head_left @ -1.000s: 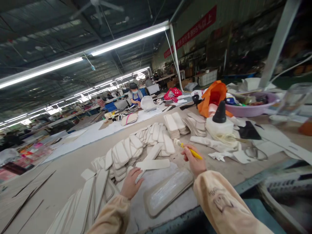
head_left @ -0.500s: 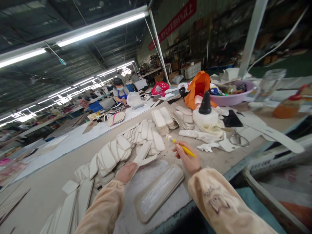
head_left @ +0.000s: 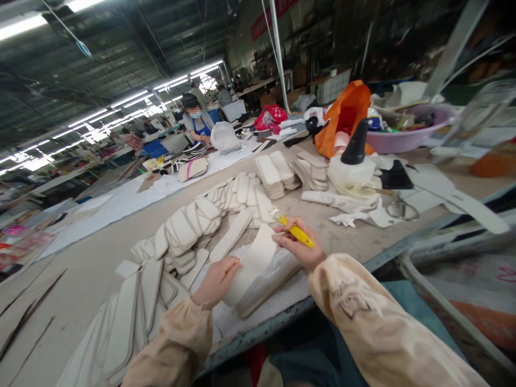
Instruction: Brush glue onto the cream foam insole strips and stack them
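My left hand (head_left: pixel 217 279) grips a long white insole-shaped piece (head_left: pixel 253 260) and holds it over a plastic-wrapped oblong board (head_left: pixel 270 282) at the bench's near edge. My right hand (head_left: pixel 300 247) is closed on a yellow-handled brush (head_left: pixel 294 231), its tip just above the far end of the white piece. Many more white oblong pieces (head_left: pixel 189 226) lie fanned out in overlapping rows beyond and to the left of my hands.
A white glue bottle with a black cone cap (head_left: pixel 355 161), scissors (head_left: pixel 399 207), an orange bag (head_left: pixel 342 115) and a purple basin (head_left: pixel 407 134) stand at the right. Neat stacks of pieces (head_left: pixel 278 174) sit mid-bench. A person in a mask (head_left: pixel 195 123) works further along.
My left hand has lifted a white piece off the pile and brought it right, over the wrapped board. My right hand with the brush has come down to meet it.
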`<action>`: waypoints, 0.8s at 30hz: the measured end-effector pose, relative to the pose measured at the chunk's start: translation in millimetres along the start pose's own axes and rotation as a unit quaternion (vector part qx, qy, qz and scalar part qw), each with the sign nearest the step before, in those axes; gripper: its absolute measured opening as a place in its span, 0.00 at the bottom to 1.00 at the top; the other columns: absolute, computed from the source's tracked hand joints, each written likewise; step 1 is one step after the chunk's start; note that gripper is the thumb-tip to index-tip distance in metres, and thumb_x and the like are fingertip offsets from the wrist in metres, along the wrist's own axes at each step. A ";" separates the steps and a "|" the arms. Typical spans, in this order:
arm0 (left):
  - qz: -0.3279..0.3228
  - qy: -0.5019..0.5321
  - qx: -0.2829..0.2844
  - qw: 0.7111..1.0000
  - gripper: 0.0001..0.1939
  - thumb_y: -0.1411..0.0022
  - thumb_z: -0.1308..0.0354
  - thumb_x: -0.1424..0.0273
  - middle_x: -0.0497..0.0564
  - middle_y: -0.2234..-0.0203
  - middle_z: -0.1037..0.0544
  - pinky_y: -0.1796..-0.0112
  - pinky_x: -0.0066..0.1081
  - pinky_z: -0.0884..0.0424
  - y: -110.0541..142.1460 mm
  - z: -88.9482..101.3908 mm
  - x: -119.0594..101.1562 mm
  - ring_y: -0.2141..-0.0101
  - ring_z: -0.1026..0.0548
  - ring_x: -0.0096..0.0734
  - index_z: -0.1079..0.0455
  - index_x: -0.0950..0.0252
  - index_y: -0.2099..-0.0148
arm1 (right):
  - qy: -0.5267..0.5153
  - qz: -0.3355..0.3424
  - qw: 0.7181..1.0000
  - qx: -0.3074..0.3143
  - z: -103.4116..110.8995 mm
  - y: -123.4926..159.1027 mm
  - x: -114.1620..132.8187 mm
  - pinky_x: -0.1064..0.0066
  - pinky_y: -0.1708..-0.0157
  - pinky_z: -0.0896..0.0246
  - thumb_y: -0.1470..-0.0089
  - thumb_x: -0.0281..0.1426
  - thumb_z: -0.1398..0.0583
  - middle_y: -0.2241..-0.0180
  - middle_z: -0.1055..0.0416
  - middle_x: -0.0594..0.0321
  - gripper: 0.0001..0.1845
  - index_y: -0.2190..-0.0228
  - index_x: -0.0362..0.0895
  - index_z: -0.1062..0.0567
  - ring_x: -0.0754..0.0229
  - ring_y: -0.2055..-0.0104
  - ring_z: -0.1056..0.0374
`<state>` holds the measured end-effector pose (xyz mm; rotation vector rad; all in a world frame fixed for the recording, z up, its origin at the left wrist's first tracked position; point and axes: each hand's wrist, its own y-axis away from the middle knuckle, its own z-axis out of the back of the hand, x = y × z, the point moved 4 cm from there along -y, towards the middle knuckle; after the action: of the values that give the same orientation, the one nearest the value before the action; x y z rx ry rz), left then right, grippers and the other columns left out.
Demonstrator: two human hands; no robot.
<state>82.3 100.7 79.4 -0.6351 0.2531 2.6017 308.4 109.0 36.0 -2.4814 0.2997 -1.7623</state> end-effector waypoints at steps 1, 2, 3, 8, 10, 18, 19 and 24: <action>0.017 0.030 0.006 0.999 0.14 0.36 0.55 0.62 0.46 0.75 0.28 0.67 0.29 0.36 1.0 -4.3 1.1 0.71 0.30 0.29 0.32 0.62 0.68 | 0.004 0.005 1.000 -0.002 -0.1 1.2 -0.7 0.72 0.71 0.36 0.57 0.36 0.33 0.68 0.29 0.68 0.22 0.68 0.48 0.41 0.67 0.75 0.34; 0.035 0.065 0.012 0.997 0.13 0.37 0.53 0.62 0.46 0.75 0.28 0.67 0.28 0.36 2.2 -8.6 4.2 0.71 0.30 0.29 0.31 0.62 0.68 | 0.011 0.011 1.000 -0.003 0.7 2.2 -1.0 0.72 0.70 0.37 0.57 0.36 0.34 0.70 0.30 0.69 0.21 0.69 0.48 0.42 0.67 0.74 0.35; 0.052 0.106 0.018 0.993 0.12 0.39 0.50 0.62 0.46 0.75 0.28 0.67 0.28 0.36 3.7 -12.9 9.0 0.71 0.31 0.29 0.31 0.62 0.66 | 0.023 0.015 1.000 -0.001 2.2 3.0 -1.1 0.72 0.70 0.37 0.57 0.35 0.34 0.71 0.31 0.70 0.21 0.69 0.48 0.42 0.66 0.74 0.35; 0.125 0.331 0.060 0.934 0.22 0.50 0.38 0.62 0.47 0.70 0.28 0.69 0.27 0.36 21.0 -35.0 40.5 0.71 0.31 0.27 0.33 0.64 0.53 | 0.190 0.034 0.981 -0.015 18.0 3.9 -1.0 0.72 0.71 0.39 0.55 0.32 0.39 0.76 0.33 0.71 0.14 0.69 0.48 0.40 0.64 0.75 0.36; 0.152 0.386 0.067 0.907 0.25 0.52 0.36 0.63 0.48 0.69 0.28 0.69 0.26 0.36 29.5 -41.7 50.2 0.70 0.30 0.27 0.34 0.65 0.52 | 0.273 0.036 0.961 -0.019 22.1 3.6 -1.3 0.72 0.71 0.39 0.55 0.31 0.40 0.76 0.32 0.71 0.12 0.69 0.48 0.39 0.63 0.75 0.35; 0.235 0.364 -0.006 0.901 0.24 0.57 0.35 0.62 0.44 0.76 0.29 0.71 0.27 0.36 36.8 -48.5 62.1 0.74 0.31 0.25 0.33 0.66 0.58 | 0.453 0.003 0.891 -0.024 25.5 4.0 0.7 0.72 0.69 0.40 0.54 0.29 0.43 0.73 0.27 0.68 0.11 0.65 0.47 0.35 0.61 0.73 0.31; 0.245 0.349 -0.010 0.904 0.23 0.57 0.35 0.61 0.44 0.77 0.29 0.72 0.27 0.36 35.8 -49.3 62.6 0.75 0.32 0.25 0.33 0.66 0.59 | 0.469 -0.004 0.883 -0.024 26.4 4.0 1.4 0.72 0.69 0.41 0.55 0.29 0.43 0.73 0.27 0.68 0.12 0.64 0.47 0.34 0.60 0.72 0.31; 0.266 0.273 -0.006 0.925 0.20 0.58 0.36 0.58 0.41 0.83 0.32 0.78 0.26 0.39 31.7 -56.2 66.8 0.80 0.35 0.24 0.32 0.65 0.64 | 0.534 -0.050 0.844 -0.026 32.6 4.7 1.2 0.72 0.71 0.46 0.55 0.28 0.44 0.73 0.26 0.67 0.13 0.64 0.47 0.33 0.59 0.72 0.32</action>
<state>36.6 82.6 0.5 -1.4691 0.6636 2.8588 338.9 102.7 25.3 -1.2563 0.2598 -3.0137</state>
